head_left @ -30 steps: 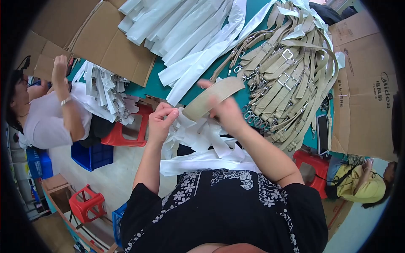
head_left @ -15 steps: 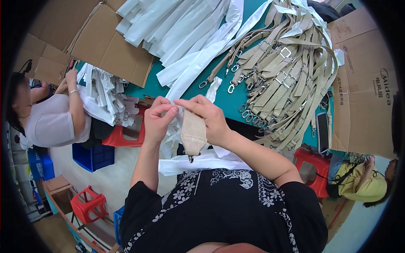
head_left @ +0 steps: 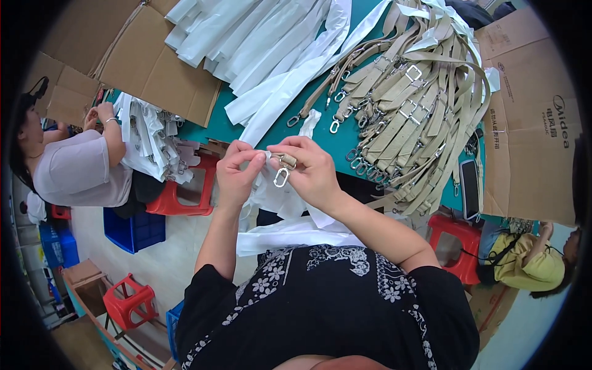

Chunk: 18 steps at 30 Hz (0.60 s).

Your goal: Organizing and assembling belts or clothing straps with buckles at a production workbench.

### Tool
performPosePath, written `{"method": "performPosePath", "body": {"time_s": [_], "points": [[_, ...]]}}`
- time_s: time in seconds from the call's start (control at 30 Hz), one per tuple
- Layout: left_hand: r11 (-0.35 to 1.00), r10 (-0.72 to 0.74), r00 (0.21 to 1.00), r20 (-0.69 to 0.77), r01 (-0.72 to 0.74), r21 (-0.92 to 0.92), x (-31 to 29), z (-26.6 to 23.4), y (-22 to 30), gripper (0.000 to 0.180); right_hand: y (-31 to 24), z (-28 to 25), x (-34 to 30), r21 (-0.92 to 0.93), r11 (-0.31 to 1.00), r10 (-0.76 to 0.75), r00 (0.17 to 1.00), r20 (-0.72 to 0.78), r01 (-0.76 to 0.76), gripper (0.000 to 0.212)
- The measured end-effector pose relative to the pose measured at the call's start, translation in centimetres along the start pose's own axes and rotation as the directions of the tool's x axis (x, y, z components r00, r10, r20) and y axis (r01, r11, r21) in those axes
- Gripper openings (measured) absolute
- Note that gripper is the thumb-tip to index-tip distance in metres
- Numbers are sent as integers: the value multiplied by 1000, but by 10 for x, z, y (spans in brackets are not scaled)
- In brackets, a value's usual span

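Observation:
My left hand (head_left: 237, 174) is closed in a pinch, its thumb and fingers on the edge of a thin white plastic sleeve (head_left: 266, 196) that hangs below. My right hand (head_left: 313, 172), also closed, grips the end of a beige strap (head_left: 288, 159). From that strap end dangles a silver metal clasp (head_left: 282, 178), between the two hands. Most of the strap is hidden by my fingers and the white plastic. Across my lap lies another white sleeve (head_left: 296, 237).
White plastic sleeves (head_left: 259, 49) cover the far side of the green table (head_left: 213, 132). A pile of beige straps with metal hooks (head_left: 410, 117) lies right, next to a phone (head_left: 470, 188) and a cardboard box (head_left: 530, 123). Co-workers sit left (head_left: 86, 163) and right (head_left: 524, 259).
The wide beige strap end that hung from my right hand has drawn up into the fingers, and the metal clasp now shows in its place. Both hands stay close together.

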<state>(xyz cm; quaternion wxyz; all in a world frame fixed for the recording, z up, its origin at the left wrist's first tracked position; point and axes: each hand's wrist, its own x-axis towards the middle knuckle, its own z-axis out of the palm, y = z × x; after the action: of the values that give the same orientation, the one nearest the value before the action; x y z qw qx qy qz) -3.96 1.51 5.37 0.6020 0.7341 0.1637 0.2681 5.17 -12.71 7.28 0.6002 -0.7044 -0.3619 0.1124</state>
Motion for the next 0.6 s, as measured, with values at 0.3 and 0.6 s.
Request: {"method": "performPosePath", "body": {"time_s": [0.3,0.6], "points": [[998,-58,998,-30,57,-31,-6,15,-12,6,14,-8,-6,56,997,61,998,3,-61,23],[991,-59,699,713,129,-45,8,-12,-45,69,-22,-78,-25,885,374,324,933,155,-276,28]]}}
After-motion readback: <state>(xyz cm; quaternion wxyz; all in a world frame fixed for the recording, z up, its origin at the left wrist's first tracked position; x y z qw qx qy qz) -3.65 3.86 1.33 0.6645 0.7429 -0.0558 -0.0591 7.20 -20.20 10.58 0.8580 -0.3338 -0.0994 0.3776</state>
